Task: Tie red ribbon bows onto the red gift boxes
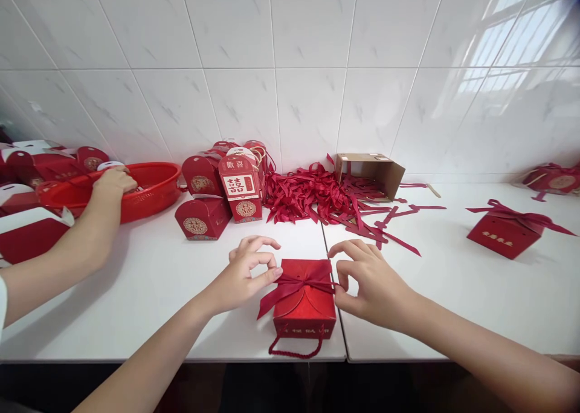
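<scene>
A small red gift box with gold lettering and a twisted cord handle sits near the table's front edge. Across its top lies a dark red ribbon tied in a bow, one tail hanging over the left side. My left hand is at the box's upper left, thumb and index finger pinched on the ribbon there. On the opposite side, my right hand pinches the ribbon's right part between thumb and curled index finger. The exact grip points are partly hidden by the fingertips.
A co-worker's hand reaches into a red plastic basket at left. Printed red boxes stand behind. Loose ribbons spill from a cardboard box by the wall. A bow-tied box stands at right.
</scene>
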`<state>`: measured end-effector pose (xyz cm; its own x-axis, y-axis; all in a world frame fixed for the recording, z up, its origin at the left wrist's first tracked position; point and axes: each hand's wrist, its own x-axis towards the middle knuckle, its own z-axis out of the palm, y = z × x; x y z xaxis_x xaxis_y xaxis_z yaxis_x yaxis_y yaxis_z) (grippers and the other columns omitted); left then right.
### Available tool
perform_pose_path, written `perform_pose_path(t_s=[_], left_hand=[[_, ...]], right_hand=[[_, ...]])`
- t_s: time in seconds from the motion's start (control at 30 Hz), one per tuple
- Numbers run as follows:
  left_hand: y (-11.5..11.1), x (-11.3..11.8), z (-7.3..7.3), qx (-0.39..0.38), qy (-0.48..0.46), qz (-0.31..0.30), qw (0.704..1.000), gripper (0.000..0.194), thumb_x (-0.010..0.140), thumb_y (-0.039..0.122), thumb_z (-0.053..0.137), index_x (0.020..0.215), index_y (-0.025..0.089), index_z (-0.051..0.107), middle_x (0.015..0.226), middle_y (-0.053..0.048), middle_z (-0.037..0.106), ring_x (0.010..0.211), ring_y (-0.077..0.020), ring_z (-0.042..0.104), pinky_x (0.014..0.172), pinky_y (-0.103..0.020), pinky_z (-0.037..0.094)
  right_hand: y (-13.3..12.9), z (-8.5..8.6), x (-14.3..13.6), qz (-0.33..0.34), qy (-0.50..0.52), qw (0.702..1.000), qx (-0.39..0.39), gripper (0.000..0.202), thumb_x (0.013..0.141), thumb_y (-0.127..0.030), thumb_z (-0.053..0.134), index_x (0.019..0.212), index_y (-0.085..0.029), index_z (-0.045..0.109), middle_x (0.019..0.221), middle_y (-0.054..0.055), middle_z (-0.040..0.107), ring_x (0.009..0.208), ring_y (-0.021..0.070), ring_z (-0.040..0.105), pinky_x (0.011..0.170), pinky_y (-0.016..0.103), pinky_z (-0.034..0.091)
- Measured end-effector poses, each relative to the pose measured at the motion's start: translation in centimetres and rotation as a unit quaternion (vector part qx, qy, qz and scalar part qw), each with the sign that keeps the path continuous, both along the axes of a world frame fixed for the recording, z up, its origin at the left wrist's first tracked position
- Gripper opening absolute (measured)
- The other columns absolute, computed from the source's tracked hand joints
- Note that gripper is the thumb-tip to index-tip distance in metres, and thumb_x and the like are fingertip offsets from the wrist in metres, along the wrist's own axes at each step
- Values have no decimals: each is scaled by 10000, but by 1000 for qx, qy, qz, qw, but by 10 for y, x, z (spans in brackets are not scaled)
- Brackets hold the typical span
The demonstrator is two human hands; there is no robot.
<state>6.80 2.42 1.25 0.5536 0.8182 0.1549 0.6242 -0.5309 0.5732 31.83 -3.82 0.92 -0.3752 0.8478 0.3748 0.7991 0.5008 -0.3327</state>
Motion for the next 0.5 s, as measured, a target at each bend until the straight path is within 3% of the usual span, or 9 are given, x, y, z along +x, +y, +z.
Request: perform_pose_path(t_s=[0.07,0.13,0.2,0.27,0.4,0.5], left_hand=[[-3,-1,0,62,24,14,998,297,855,387,504,629,205,568,1213,-46,525,1240,-316,331,1025,-621,186],[-6,0,0,74,11,2,997,273,863,367,498,653,206,565,1195,-48,526,1221,-294,363,1034,-573,226],[-7,3,-1,27,-27,-29,999,250,883,340,467,686,202,535,1155,-50,540,1144,-242,448,1011,-468,330],[-7,9,-5,-24,-66,-55,996,242,889,319,456,686,193,493,1085,-51,549,1013,-191,525,934,-367,419],[-8,24,-13,-65,-130,-85,986,218,869,305,502,688,187,473,1009,-53,526,909,-156,552,845,-302,473],[-9,28,-15,-143,-181,-106,967,104,878,323,497,887,221,513,1082,-66,527,1008,-175,559,826,-302,503]], right_hand=[[-2,0,2,4,1,1000,3,151,672,-95,562,586,-189,482,1055,67,606,1003,260,516,827,453,413],[-4,-1,5,11,10,1000,11,157,701,-99,563,603,-190,482,1044,72,601,994,248,524,820,431,440],[-5,-1,8,26,31,999,27,125,767,-141,558,663,-191,510,1046,94,591,992,231,536,813,392,471],[-7,-2,10,60,35,996,46,61,832,-238,554,839,-181,572,1118,131,569,1062,239,527,847,378,487],[-18,-4,10,159,-76,984,40,532,855,-443,547,1322,-212,441,1404,129,415,1325,325,321,1021,472,400],[-34,-2,18,154,-135,979,12,489,886,-372,503,1360,-288,415,1420,72,423,1325,312,338,1037,465,398]])
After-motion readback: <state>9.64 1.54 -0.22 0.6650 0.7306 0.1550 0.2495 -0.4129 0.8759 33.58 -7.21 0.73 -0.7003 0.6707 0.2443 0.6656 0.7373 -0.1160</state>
